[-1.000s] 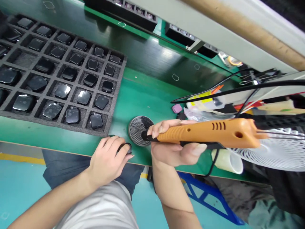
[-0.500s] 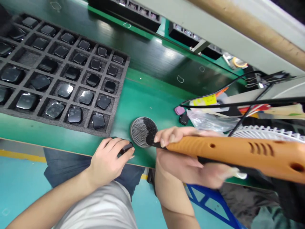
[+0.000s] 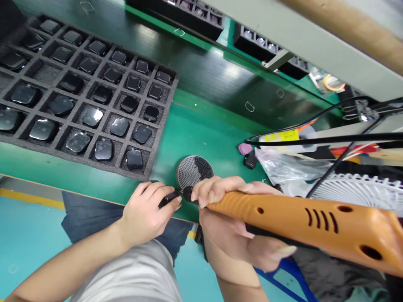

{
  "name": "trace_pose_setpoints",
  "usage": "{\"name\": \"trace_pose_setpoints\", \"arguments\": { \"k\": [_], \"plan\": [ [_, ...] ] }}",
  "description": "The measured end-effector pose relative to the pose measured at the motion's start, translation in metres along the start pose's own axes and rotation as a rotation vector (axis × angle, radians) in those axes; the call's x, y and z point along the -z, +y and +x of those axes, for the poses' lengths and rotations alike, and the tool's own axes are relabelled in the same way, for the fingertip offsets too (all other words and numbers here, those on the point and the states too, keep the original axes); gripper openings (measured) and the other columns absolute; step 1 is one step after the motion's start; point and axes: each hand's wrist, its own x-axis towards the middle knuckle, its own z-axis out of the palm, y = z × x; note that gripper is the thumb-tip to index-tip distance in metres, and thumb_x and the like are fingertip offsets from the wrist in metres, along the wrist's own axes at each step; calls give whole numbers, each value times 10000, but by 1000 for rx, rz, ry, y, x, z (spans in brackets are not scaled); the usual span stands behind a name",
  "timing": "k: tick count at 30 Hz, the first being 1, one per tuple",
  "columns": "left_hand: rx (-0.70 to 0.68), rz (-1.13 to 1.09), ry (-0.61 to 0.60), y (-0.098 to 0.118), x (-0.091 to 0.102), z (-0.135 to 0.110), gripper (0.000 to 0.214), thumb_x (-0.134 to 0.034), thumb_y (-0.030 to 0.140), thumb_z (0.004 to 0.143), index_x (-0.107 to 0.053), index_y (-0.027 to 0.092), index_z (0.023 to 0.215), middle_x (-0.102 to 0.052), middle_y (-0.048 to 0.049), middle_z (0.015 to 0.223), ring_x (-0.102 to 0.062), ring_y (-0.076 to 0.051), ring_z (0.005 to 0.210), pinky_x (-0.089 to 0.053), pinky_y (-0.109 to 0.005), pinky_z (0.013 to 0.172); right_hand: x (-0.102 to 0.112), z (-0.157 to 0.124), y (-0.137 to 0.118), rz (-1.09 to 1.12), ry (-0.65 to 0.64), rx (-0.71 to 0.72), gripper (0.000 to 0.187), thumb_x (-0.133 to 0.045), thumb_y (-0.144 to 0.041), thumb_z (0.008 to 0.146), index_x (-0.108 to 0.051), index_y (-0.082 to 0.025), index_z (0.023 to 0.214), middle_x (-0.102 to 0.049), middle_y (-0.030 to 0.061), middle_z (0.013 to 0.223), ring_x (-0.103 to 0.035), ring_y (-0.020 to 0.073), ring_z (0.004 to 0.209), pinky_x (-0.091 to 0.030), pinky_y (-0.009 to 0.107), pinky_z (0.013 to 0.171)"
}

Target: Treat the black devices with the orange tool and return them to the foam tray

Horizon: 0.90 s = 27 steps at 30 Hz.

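Note:
My left hand is closed around a black smartwatch body at the front edge of the green bench. My right hand grips an orange electric screwdriver by its front end. Its black nose points left, close to the watch body; whether the bit touches it I cannot make out. Just beyond lies a round grey screw plate full of small holes, its right part covered with tiny dark screws.
On the left, a grey foam tray holds many similar watch bodies in cells. A pink piece, a black piece, a clear plastic bag, black cables and a white fan guard crowd the right side.
The screwdriver's nose has moved left and down, off the screw plate and toward the watch body. My left hand keeps its hold on the watch body. The view has shifted slightly.

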Motion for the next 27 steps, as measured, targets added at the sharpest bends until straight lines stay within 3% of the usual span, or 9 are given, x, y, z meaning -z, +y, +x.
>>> {"name": "trace_pose_setpoints", "arguments": {
  "k": [12,17,21,27],
  "plan": [
    [0,-4,4,1,0,1,163,-715,204,1053,-787,242,1195,-794,-78,1252,-701,-258,1158,-512,-445,961,-1,-2,1,-27,-10,-9,480,-673,-767,938,-699,-355,1184,-695,-35,876,-653,176,653,-609,416,610],
    [9,-11,13,2,0,2,167,-703,198,1052,-795,243,1184,-798,-78,1231,-711,-252,1140,-519,-437,953,-2,-5,1,-20,-21,-25,563,-601,-846,933,-708,-367,1210,-701,-27,889,-648,186,672,-596,427,614],
    [18,-14,10,2,1,2,186,-688,191,1049,-801,252,1184,-799,-76,1224,-711,-244,1121,-524,-430,955,-6,-7,-3,-29,-7,-72,471,-708,-765,922,-718,-381,1194,-690,-28,873,-648,195,704,-594,435,653],
    [29,-27,23,3,2,2,202,-682,173,1037,-797,252,1183,-797,-67,1208,-696,-244,1081,-515,-435,939,-10,-9,-1,-20,20,-84,574,-637,-874,888,-735,-383,1170,-678,-14,850,-645,205,701,-572,430,642]
  ]
}}
